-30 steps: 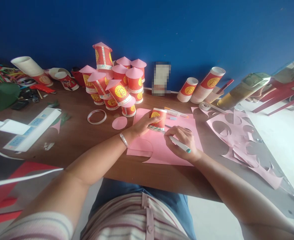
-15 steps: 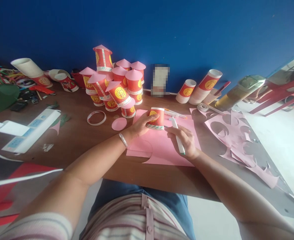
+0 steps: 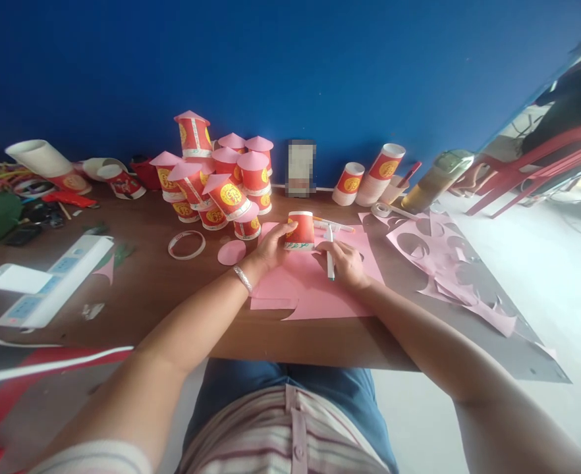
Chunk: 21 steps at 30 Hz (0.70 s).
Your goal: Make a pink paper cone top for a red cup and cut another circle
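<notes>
My left hand (image 3: 274, 245) is closed around the left side of a red paper cup (image 3: 301, 230), which is upside down, its white rim band marked with green scribbles. In my right hand (image 3: 347, 263) is a white marker pen (image 3: 331, 253), its green end pointing down toward me. The right fingertips are beside the cup's lower right edge; I cannot tell whether they touch it. Beneath both hands lies a pink paper sheet (image 3: 330, 299). An orange and white marker (image 3: 334, 224) rests behind the cup. Left of the sheet is a pink paper disc (image 3: 232, 252).
Several red cups with pink cone tops (image 3: 228, 194) are stacked at the back left. A white ring (image 3: 186, 244) and a power strip (image 3: 56, 283) lie left. Leaning cup stacks (image 3: 379, 174), a bottle (image 3: 436, 181) and cut pink scraps (image 3: 448, 263) are on the right.
My right hand has moved left toward the cup, and the marker has swung more upright. The left hand keeps its hold on the cup. The camera view has shifted slightly.
</notes>
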Each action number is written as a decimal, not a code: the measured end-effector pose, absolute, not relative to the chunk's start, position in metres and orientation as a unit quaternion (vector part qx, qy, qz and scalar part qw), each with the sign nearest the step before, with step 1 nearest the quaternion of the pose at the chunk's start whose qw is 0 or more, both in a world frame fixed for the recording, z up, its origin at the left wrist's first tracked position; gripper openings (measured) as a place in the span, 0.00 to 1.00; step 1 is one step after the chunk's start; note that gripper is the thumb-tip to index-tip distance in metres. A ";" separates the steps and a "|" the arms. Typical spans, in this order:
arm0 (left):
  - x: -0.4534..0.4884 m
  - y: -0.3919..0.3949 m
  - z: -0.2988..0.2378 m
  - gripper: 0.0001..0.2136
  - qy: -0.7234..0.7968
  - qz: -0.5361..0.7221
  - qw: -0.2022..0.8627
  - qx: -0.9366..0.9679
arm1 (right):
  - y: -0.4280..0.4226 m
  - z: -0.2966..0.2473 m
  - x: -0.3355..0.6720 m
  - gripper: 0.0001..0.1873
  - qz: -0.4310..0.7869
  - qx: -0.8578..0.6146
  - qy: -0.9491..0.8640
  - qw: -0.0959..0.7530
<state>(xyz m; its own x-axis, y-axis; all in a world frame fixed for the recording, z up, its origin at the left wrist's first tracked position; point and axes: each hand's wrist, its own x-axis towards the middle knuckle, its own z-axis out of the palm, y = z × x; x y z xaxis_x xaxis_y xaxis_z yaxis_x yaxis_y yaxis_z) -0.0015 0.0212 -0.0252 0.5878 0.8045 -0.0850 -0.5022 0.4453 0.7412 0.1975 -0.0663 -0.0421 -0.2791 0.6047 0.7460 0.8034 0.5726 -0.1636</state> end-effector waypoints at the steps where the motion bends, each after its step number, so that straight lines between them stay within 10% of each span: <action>1: -0.001 0.021 -0.025 0.13 0.220 0.393 0.824 0.342 | -0.065 -0.043 0.197 0.05 -0.129 -0.446 -0.791 0.398; 21: 0.004 0.020 -0.019 0.28 0.284 0.414 0.795 0.340 | -0.079 -0.039 0.187 0.09 -0.209 -0.464 -0.802 0.313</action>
<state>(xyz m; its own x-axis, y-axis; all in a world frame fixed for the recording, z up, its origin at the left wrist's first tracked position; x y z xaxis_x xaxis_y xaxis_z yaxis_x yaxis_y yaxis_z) 0.0041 0.0201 -0.0188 0.4968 0.8511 -0.1697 -0.4650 0.4262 0.7760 0.1875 -0.0785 -0.0388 -0.3735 0.6133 0.6960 0.8752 0.4817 0.0452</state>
